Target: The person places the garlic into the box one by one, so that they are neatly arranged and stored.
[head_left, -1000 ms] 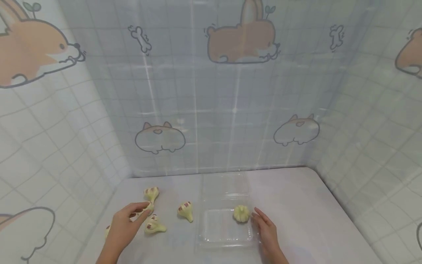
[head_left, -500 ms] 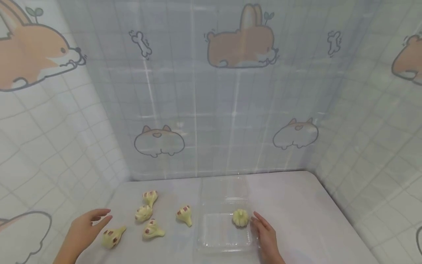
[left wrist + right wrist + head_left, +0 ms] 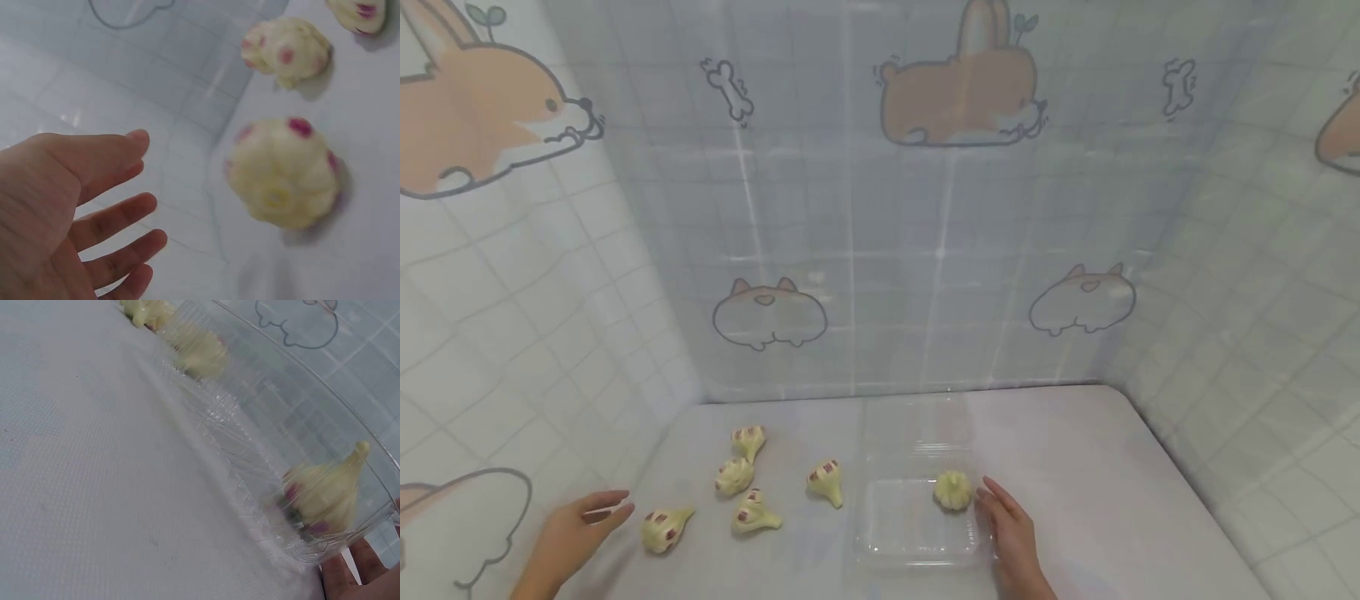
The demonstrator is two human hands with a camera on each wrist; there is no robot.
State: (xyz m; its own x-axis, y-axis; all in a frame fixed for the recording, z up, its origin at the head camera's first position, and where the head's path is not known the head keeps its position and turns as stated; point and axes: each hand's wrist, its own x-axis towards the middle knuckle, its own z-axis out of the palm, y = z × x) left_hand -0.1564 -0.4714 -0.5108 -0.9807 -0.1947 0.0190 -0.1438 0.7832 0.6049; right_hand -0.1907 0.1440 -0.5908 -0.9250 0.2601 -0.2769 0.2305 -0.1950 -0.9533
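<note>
My left hand holds nothing and hovers at the left, its fingers apart. Just right of it, a garlic bulb with purple patches lies with its stem pointing right; in the left wrist view the same garlic bulb is seen end-on beyond the fingertips. My right hand rests against the right wall of a clear plastic container, fingers fairly straight. Inside that container, at its right side, one garlic bulb stands stem up, as the right wrist view shows. The lid is folded back.
Several more garlic bulbs lie left of the container: one garlic bulb nearest it, and a loose group with a rear bulb, a middle bulb and a front bulb. A patterned curtain encloses the white table.
My left hand has let go of the middle garlic bulb in the group and moved left, beside the leftmost bulb. My right hand has stayed at the container.
</note>
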